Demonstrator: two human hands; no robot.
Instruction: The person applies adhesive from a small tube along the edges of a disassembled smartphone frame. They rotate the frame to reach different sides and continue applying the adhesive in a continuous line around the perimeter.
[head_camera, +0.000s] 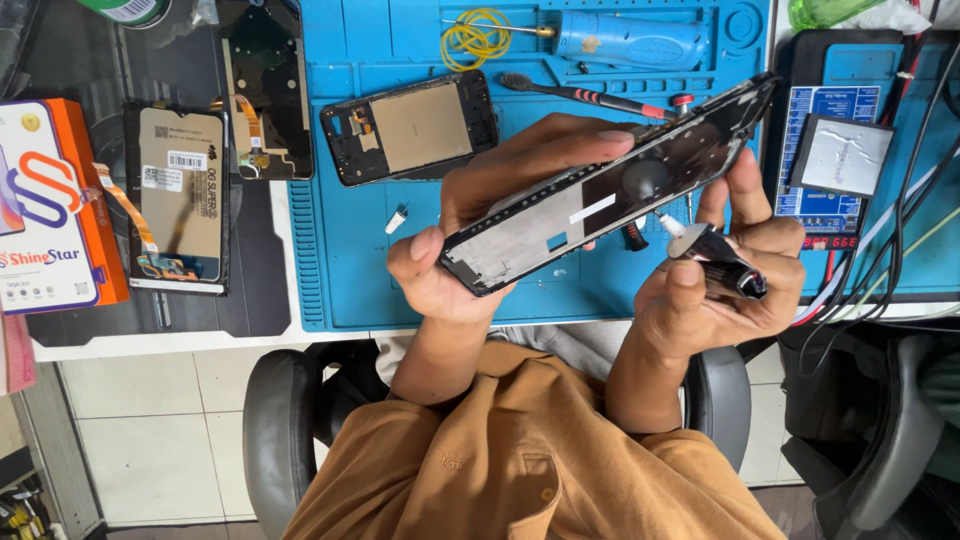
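Item: phone frame (600, 195), long, dark, stripped. I have it in my left hand (480, 235), fingers wrapped over the far long edge, thumb on the near edge at the lower end. It sits tilted, upper end rising away over the blue mat (350, 270).

Item: glue tube (715, 255), small, black-bodied with a pale nozzle. My right hand (725, 275) is clenched around it; the nozzle points at the frame's near edge, just beside it. I cannot tell whether the tip touches.

Handling note, my judgement: the nozzle should ride the ledge of the frame at a steady angle, with light, even squeeze, so the bead stays thin and off the inner openings. My left hand should turn the frame rather than my right chase the edge.

Beyond the left hand on the counter: a phone (408, 128) lying open-backed, a loose screen (180, 205), an orange box (50, 205). Beyond the right hand: a brush (575, 93), a coil of yellow wire (475, 38), a small tester (835, 160) with cables.
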